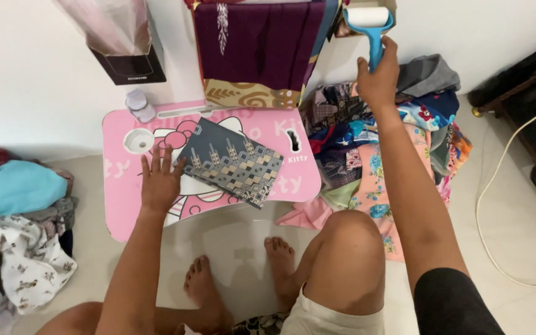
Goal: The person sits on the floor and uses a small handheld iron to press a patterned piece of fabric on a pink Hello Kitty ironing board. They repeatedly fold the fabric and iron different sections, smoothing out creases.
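Two hands busy: left hand flat, released, on pink worktop left half, touching folded patterned cloth at centre. Right hand clenched on blue lint roller, raised above clothes pile off worktop's right edge.

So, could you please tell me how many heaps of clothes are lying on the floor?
2. One heap of clothes lies left of the pink table, by the left hand; a colourful heap lies right of it, below the right hand. Others may be out of view.

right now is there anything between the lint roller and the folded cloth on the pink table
Nothing visible blocks it. The right hand holds the lint roller raised beside the clothes pile; the folded cloth lies uncovered on the pink table, with the left hand at its edge.
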